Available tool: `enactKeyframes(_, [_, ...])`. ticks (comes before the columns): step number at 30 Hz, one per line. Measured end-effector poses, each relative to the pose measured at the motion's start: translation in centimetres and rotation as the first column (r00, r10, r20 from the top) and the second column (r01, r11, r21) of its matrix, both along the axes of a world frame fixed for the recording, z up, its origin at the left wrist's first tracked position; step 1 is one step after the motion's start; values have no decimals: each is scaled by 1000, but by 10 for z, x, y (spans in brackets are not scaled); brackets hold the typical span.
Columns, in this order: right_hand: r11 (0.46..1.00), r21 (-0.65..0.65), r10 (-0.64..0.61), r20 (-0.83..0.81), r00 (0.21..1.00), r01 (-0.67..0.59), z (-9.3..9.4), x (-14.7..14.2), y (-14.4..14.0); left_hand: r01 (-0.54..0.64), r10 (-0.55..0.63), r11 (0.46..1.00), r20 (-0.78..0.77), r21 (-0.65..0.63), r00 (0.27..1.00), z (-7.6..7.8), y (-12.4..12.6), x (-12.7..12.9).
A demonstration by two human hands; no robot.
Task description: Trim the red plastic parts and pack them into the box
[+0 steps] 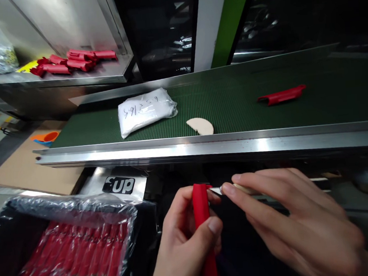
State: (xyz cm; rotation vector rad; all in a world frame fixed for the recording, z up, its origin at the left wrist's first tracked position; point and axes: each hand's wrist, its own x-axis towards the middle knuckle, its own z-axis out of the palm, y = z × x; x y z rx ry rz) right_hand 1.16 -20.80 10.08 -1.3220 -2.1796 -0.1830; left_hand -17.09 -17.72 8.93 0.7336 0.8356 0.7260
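Gripping upright glossy red handle (202, 223); left hand (184, 246) closed.

head cam | looks forward-down | close over hands (244, 223) | conveyor belt (232, 103) beyond, farther off

My left hand (183, 238) enters from six o'clock, palm turned toward me, thumb and fingers (213, 226) curled closed around an upright red plastic handle-shaped part (202, 223). My right hand (293, 223) enters from four o'clock, knuckles up, fingertips pinching a thin pale blade-like tool (241, 189) pointing toward nine o'clock, tip touching the part.
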Motion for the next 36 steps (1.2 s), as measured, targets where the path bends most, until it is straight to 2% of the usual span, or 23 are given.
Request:
enactKeyframes(4, [998, 44, -48, 1, 999, 48, -4, 4, 6, 31, -31, 1000, 70, 2, 997, -3, -3, -3])
enactKeyframes(8, [985, 51, -155, -122, 980, 162, -5, 12, 6, 171, -156, 984, 244, -42, 957, -8, -9, -8])
enactKeyframes(12, [997, -63, -48, -179, 983, 37, 0, 6, -3, 233, -168, 966, 405, -116, 899, -9, -5, -9])
enactKeyframes(16, [998, -60, -20, -208, 978, 8, 2, -5, -5, 227, -117, 957, 474, -182, 873, -7, -1, -8])
enactKeyframes(24, [999, -54, -16, -235, 972, 4, 0, -7, -6, 196, -124, 980, 635, -45, 762, -24, -7, -2])
enactKeyframes(28, [997, -65, 15, -237, 972, -31, -4, -7, -7, 218, -154, 975, 585, -40, 796, -26, -7, -4])
enactKeyframes(31, [999, -44, -24, -230, 973, 15, -12, -2, -3, 213, -166, 977, 571, -16, 804, -23, -9, -5])
enactKeyframes(34, [993, -3, -116, -273, 955, 120, -16, 5, -1, 265, -211, 964, 622, 6, 754, -23, -12, -4])
enactKeyframes(36, [995, -14, -98, -283, 954, 98, -13, 9, -1, 291, -189, 956, 694, -31, 695, -24, -14, -2])
